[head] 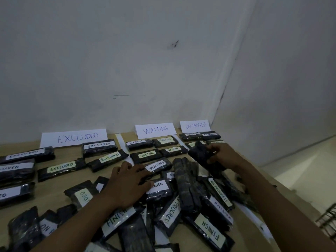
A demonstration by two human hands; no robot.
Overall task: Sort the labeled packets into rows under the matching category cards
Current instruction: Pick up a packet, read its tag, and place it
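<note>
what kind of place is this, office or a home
Cannot tell which; likely a makeshift sorting station: a wooden table in a bare white wall corner, handwritten category cards, and rows of labeled packets.

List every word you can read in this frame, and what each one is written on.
"EXCLUDED": left card; EXCLUDED packets below it.
"WAITING": middle card; WAITING packets below it.
"ON PROGRESS": right card; ON PROGRESS packet in the pile.
"FINISH": FINISH packets in the pile.
Too blurred: labels on the top-right packets.
No label shows on the held packet in the right hand.
</note>
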